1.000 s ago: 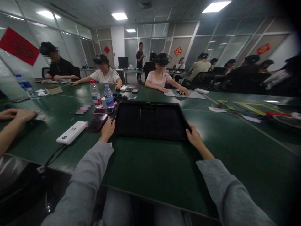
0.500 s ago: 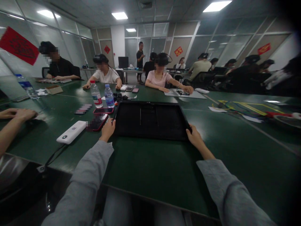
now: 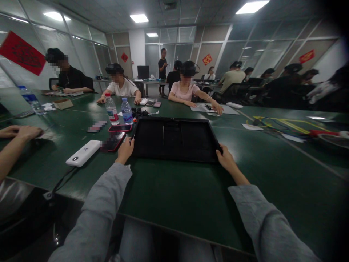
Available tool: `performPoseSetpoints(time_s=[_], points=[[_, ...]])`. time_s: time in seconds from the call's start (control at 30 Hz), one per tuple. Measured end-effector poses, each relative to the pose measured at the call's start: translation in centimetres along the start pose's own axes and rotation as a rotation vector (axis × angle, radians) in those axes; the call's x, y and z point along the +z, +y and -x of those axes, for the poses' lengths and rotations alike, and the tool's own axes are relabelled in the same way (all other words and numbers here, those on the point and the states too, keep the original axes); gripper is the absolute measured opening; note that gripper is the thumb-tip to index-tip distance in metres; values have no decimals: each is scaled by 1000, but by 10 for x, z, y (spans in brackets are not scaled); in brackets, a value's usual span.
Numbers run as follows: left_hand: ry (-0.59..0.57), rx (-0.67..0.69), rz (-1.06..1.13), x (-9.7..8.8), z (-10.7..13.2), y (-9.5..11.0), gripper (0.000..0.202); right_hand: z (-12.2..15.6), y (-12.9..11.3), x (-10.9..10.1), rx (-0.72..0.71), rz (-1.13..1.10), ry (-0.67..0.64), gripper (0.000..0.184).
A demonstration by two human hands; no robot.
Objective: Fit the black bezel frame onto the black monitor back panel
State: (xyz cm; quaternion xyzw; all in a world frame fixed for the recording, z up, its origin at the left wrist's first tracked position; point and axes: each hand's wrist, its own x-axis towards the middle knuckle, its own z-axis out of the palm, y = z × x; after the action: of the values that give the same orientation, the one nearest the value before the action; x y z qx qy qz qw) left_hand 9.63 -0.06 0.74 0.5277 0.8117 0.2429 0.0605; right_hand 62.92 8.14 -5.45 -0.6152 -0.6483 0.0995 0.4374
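The left grip (image 3: 125, 151) is closing firmly around the left edge of a black tray (image 3: 148, 140), and the right grip (image 3: 225, 159) is holding the right edge near its front corner, each partly hidden where it is curling around the rim. The tray is lying between the two grips, mostly beyond them, over the green surface (image 3: 177, 193); whether its underside is fully touching is hard to tell. Inside, two thin pale lines are showing, and a dark shape by the far wall is staying too dim to make out. Just beside the left grip a red-edged phone (image 3: 116, 141) is lying, partly blurred out, with a second phone (image 3: 120, 128) beyond it. A white power bank (image 3: 83, 153) is lying further left. Past the phones, a red-capped bottle (image 3: 111, 111) and a blue-capped bottle (image 3: 127, 112) are standing, the latter partly covering a dark jumble (image 3: 139, 111). The inside of a cardboard box (image 3: 63, 104) is barely showing. Another person's hands (image 3: 27, 133) are resting at the left, cut off by the border, while yellow cables (image 3: 289, 125) are blurring at the right
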Motion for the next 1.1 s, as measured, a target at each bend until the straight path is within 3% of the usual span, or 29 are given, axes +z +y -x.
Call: performPoseSetpoints(time_s=[0.13, 0.33, 0.53, 0.77, 0.93, 1.1], points=[[16, 4, 38, 2, -2, -2, 49, -3, 0, 0, 39, -121, -7, 54], [38, 23, 114, 5, -7, -8, 43, -4, -2, -1, 215, -399, -107, 61], [26, -16, 172, 3, -12, -12, 35, 0, -15, -12, 269, -327, -59, 46], [1, -1, 235, 7, -22, -22, 31, -2, -19, -36, 164, -159, -276, 39], [9, 4, 247, 9, -23, -22, 31, 3, -22, -26, 194, -37, -97, 45], [19, 14, 249, 7, -21, -21, 30, 3, -17, -18, 334, -357, -124, 51]])
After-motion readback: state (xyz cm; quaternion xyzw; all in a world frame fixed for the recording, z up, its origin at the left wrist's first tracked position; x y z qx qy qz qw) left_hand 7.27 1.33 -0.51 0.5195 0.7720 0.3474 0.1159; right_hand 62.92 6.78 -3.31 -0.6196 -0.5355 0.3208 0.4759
